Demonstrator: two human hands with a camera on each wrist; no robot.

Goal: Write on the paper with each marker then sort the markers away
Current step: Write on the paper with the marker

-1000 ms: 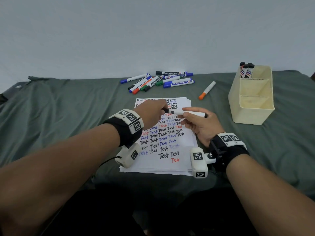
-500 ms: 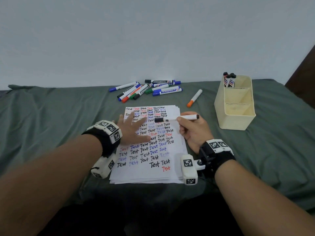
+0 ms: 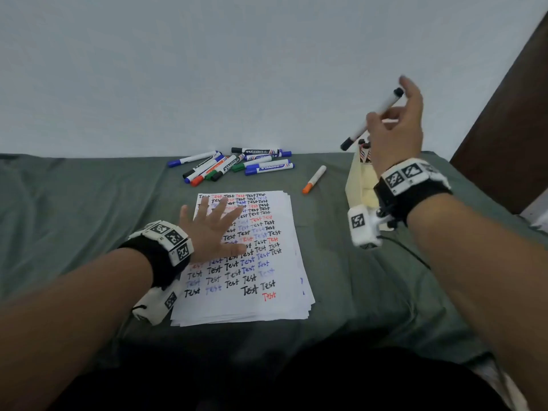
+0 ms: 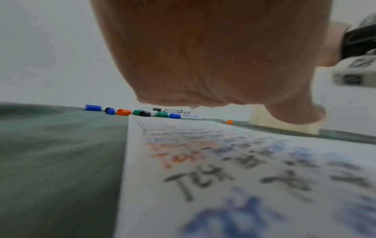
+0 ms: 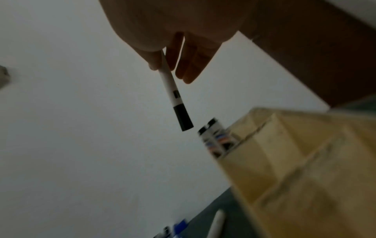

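My right hand (image 3: 394, 126) is raised over the cream organizer box (image 3: 357, 185) and pinches a capped black marker (image 3: 370, 120) between thumb and fingers. In the right wrist view the black marker (image 5: 173, 95) points cap-down just above the black markers (image 5: 215, 140) standing in the box's far compartment. My left hand (image 3: 213, 229) lies flat with spread fingers on the stack of paper (image 3: 267, 304), which is covered with "Test" in black, blue and red. A pile of markers (image 3: 234, 166) lies beyond the paper.
A single orange-capped marker (image 3: 313, 180) lies between the pile and the box. Green cloth (image 3: 74, 209) covers the table. A grey wall (image 3: 207, 69) rises right behind the table, and a dark brown panel (image 3: 510, 129) stands at the far right.
My right hand lifted the black marker from over the paper up and to the right, above the box, tilting it cap-down. The left hand stayed flat on the paper.
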